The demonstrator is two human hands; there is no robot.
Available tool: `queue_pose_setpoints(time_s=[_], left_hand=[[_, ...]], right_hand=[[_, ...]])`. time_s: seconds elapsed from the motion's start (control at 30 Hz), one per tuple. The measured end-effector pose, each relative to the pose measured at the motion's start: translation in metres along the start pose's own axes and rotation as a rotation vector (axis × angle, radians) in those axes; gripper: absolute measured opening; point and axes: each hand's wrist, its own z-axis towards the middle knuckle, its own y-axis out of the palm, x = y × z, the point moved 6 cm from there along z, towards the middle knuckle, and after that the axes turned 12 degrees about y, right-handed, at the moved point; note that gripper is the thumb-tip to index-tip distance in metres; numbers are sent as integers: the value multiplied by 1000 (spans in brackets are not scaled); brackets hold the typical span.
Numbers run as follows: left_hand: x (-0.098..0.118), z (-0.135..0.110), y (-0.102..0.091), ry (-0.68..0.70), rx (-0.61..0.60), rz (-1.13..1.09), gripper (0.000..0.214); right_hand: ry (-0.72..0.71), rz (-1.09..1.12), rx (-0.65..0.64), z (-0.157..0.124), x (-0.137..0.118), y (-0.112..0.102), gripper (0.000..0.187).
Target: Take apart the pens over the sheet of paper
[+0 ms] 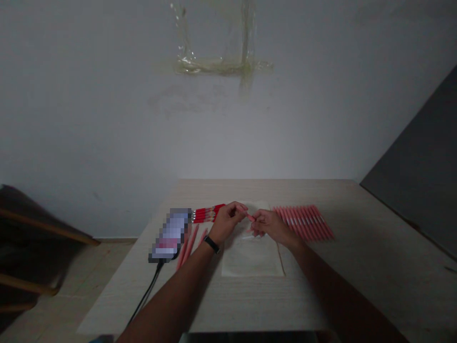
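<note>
The left hand and the right hand both pinch tight on one red pen held between them, probably working its end, so the next move needs a steady, straight pull or push, clear of the row of pens just right of the grip.

Pen mostly under right hand; phone screen pixelated

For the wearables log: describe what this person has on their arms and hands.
No gloves on the left hand or right hand; no sleeves show on either forearm. A slim black wristband, perhaps a watch, circles the left wrist. Rings: too small to tell.
</note>
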Motion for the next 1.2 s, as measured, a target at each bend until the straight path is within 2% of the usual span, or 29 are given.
queue_pose_setpoints(time_s=[0.37,0.43,0.53,0.63,0.77,0.9,0.97,1.07,1.2], left_hand=[[4,0,-9,-59,70,26,22],[3,1,-11,-59,88,39,20],[1,1,-17,-58,156,84,14],[-1,1,-21,-65,184,81,12],[-3,1,-20,-80,134,119,15],[-2,0,-15,-53,9,219,15],[-4,-1,-13,-60,-30,255,21],[-7,-2,-14,-70,-26,316,29],[-10,-3,-14,-68,-54,422,21]], right_hand=[[-62,-18,26,-1,-6,-8,36],[-94,-98,74,-2,-6,-11,28],[-224,-334,205,-6,-13,-12,12],[-287,-511,233,-9,-16,-5,12],[-316,-681,225,-11,-17,6,9],[-364,-795,188,-10,-18,12,12],[-365,-804,182,-9,-19,12,12],[-373,-765,197,-11,-22,7,11],[-368,-665,254,-10,-25,-9,9]])
